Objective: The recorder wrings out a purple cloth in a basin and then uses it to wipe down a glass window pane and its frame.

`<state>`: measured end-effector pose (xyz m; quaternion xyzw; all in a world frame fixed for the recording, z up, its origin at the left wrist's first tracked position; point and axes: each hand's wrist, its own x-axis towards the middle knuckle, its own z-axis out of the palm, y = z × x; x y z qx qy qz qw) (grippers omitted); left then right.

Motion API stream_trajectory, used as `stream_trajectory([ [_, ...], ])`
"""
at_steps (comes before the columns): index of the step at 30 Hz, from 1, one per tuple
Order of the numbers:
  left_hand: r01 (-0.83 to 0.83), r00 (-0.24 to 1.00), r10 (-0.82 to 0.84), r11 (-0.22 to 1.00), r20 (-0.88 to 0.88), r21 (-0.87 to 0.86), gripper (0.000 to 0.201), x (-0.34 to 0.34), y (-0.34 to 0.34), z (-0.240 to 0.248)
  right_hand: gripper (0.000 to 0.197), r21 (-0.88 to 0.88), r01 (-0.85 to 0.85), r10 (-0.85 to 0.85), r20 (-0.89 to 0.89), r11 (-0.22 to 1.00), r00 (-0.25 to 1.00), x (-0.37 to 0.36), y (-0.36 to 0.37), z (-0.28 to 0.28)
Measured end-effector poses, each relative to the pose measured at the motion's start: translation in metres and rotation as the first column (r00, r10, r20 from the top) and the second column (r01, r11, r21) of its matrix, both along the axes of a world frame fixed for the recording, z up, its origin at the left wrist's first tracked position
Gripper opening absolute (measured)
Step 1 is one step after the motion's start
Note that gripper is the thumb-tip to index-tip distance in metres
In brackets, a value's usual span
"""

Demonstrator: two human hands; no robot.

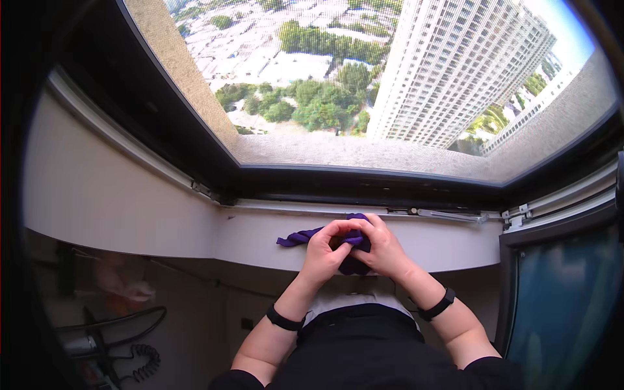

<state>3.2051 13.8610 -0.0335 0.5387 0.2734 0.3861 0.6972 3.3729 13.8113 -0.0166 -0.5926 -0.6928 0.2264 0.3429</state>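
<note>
A crumpled purple cloth (355, 265) is bunched between my two hands, just over the white window sill. One twisted end of it trails out to the left across the sill. My left hand (324, 251) is closed around the cloth from the left, thumb and fingers curled. From the other side my right hand (383, 246) grips the same cloth, its fingers meeting those of the left. Part of the cloth is hidden behind the fingers. Each wrist wears a black band.
The white sill (253, 244) runs along a black window frame (305, 185) with a screen. A metal stay arm (448, 215) lies along the frame's lower edge. At the right stands an opened dark-framed glass sash (565, 292). A coiled black cord (146, 362) hangs at lower left.
</note>
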Motion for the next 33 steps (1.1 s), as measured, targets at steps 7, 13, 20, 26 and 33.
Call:
stream_trajectory([
  [7, -0.054, 0.729, 0.414, 0.829, -0.545, 0.557, 0.031, -0.051, 0.02, 0.008, 0.024, -0.052, 0.116, -0.125, -0.255, 0.992, 0.959, -0.022, 0.028, 0.007],
  [13, -0.537, 0.51, 0.544, 0.806, -0.667, 0.247, 0.007, -0.094, 0.039, 0.022, 0.025, 0.069, 0.11, -0.092, -0.222, 0.992, 0.971, -0.071, 0.071, 0.024],
  [20, -0.797, 0.572, 0.809, 0.587, -0.133, 0.145, 0.018, -0.106, 0.089, 0.005, 0.028, 0.283, 0.058, -0.052, -0.03, 0.957, 0.998, -0.136, 0.131, 0.025],
  [26, -0.419, 0.296, 0.771, 0.635, -0.564, 0.649, 0.045, -0.109, 0.119, -0.018, 0.031, 0.37, -0.008, -0.07, 0.198, 0.929, 0.978, -0.152, 0.155, 0.002],
  [33, -0.231, 0.172, 0.847, 0.531, -0.503, 0.815, 0.046, -0.105, 0.128, -0.017, 0.034, 0.376, -0.018, -0.099, 0.29, 0.926, 0.952, -0.139, 0.152, -0.009],
])
